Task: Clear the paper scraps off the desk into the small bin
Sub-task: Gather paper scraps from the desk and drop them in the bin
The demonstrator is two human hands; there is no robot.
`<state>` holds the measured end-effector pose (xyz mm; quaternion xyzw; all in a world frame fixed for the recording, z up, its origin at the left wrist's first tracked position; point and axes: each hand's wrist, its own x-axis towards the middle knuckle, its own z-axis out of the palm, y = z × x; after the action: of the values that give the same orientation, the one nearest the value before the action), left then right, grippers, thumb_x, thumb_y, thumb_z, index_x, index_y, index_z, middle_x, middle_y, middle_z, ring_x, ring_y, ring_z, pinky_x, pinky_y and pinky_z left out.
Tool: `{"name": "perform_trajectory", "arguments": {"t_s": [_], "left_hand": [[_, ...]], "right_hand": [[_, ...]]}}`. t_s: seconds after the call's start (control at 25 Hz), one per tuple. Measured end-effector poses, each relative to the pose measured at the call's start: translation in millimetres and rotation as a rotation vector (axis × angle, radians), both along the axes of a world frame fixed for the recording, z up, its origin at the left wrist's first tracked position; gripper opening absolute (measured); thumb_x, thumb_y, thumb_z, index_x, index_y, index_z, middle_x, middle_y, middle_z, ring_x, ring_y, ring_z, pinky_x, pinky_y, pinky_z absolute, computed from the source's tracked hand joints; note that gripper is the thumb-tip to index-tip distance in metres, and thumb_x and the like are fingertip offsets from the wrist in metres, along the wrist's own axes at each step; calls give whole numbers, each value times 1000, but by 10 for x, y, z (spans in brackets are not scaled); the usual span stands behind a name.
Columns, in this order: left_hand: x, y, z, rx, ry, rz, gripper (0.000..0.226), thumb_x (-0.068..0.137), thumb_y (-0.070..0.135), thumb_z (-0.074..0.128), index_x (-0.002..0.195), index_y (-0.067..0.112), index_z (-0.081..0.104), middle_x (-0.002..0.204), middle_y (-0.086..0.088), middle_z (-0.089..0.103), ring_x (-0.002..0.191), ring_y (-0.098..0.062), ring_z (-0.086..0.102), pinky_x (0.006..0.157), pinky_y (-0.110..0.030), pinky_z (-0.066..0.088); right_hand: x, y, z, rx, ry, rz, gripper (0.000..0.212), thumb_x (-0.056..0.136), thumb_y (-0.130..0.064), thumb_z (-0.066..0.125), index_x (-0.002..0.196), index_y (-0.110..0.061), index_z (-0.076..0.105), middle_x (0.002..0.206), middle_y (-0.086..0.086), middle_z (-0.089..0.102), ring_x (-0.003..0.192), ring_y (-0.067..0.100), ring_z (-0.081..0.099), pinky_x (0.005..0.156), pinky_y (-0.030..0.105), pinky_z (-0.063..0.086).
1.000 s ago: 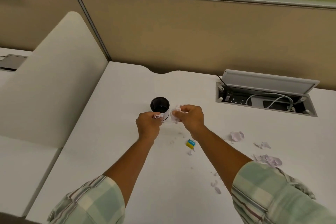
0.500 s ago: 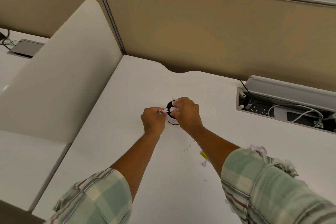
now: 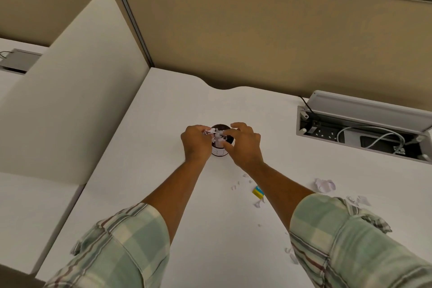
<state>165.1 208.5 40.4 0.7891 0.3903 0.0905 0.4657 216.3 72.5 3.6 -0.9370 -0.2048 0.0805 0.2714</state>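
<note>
White desk surface is bounded at the rear by tan partition panels, with an open cable tray recessed at the right. Near the centre of the desk the small bin, a dark cylindrical container, is stood upright and is largely screened by both hands. The left hand is closed on a wad of paper scraps at the bin's left rim. The right hand is held over the bin mouth with fingers spread and loosened; white scraps are seen at the opening beneath them, and whether any are pinched cannot be told. The step in hand is judged to be the deposit of a gathered handful into the bin. Further scraps remain on the desk to the right: a crumpled piece, smaller fragments beside the right sleeve, and flecks near a yellow-and-blue item. For the next move, release of the left-hand wad over the opening is called for, followed by collection of the remaining pieces. Care is advised, since the bin mouth is narrow and light scraps may fall outside it.
</note>
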Motion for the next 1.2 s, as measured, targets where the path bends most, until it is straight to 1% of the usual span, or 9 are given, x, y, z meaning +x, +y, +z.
{"name": "perform_trajectory", "arguments": {"t_s": [0.16, 0.44, 0.6, 0.72, 0.88, 0.96, 1.04, 1.12, 1.2], "left_hand": [[65, -70, -10, 48, 19, -86, 16, 90, 9, 74, 105, 3, 79, 101, -14, 78, 89, -29, 76, 78, -33, 62], [311, -135, -48, 148, 193, -383, 35, 86, 6, 79, 120, 3, 72, 121, -16, 73, 111, -33, 71, 97, -33, 55], [337, -71, -50, 222, 247, -464, 34, 84, -4, 76, 117, 2, 73, 118, -17, 73, 108, -33, 71, 93, -32, 57], [329, -66, -7, 262, 219, -432, 27, 85, -8, 69, 108, 4, 77, 110, -15, 75, 101, -30, 73, 87, -32, 60], [276, -203, 122, 304, 170, -369, 18, 90, 2, 62, 90, 9, 79, 94, -8, 77, 85, -25, 73, 75, -37, 64], [227, -324, 170, 323, 155, -378, 19, 91, 5, 59, 85, 7, 77, 90, -8, 77, 82, -24, 72, 72, -34, 63], [149, -483, 192, 343, 126, -391, 18, 95, 7, 58, 92, 6, 76, 96, -9, 76, 87, -22, 71, 75, -28, 57], [49, -661, 155, 364, 78, -459, 18, 98, 12, 61, 108, 6, 73, 110, -10, 73, 100, -23, 68, 85, -25, 52], [-36, -881, 72, 352, 61, -562, 24, 99, 16, 61, 120, 7, 69, 121, -12, 67, 112, -25, 63, 95, -29, 51]], "right_hand": [[-78, -36, 9, -40, -49, 25, 37, 95, -40, 62, 130, -29, 64, 148, 1, 53, 135, 23, 47, 110, 44, 33], [-233, -452, -29, 16, -37, -106, 35, 94, -30, 63, 128, -25, 65, 140, 0, 56, 128, 22, 51, 101, 41, 37], [-396, -806, -105, 47, -47, -164, 29, 92, -26, 65, 121, -25, 67, 132, 0, 59, 120, 22, 55, 96, 40, 37], [-535, -1095, -163, 42, -44, -192, 27, 92, -23, 66, 119, -23, 68, 130, 0, 61, 118, 22, 56, 95, 41, 39], [-691, -1480, -206, 23, 36, -264, 26, 95, -21, 63, 121, -22, 67, 133, 0, 59, 122, 22, 54, 101, 38, 38], [-763, -1653, -205, 38, 47, -277, 27, 95, -19, 63, 121, -21, 66, 133, 1, 59, 123, 23, 54, 100, 36, 39], [-821, -1842, -174, 53, 40, -305, 27, 95, -21, 64, 123, -19, 66, 134, 3, 60, 124, 24, 55, 102, 36, 42], [-860, -2056, -132, 72, 49, -361, 28, 96, -23, 64, 124, -18, 66, 135, 3, 61, 126, 23, 55, 107, 38, 42], [-900, -2319, -97, 82, 37, -419, 28, 95, -21, 65, 123, -17, 66, 133, 4, 62, 126, 23, 55, 110, 39, 42]]}}
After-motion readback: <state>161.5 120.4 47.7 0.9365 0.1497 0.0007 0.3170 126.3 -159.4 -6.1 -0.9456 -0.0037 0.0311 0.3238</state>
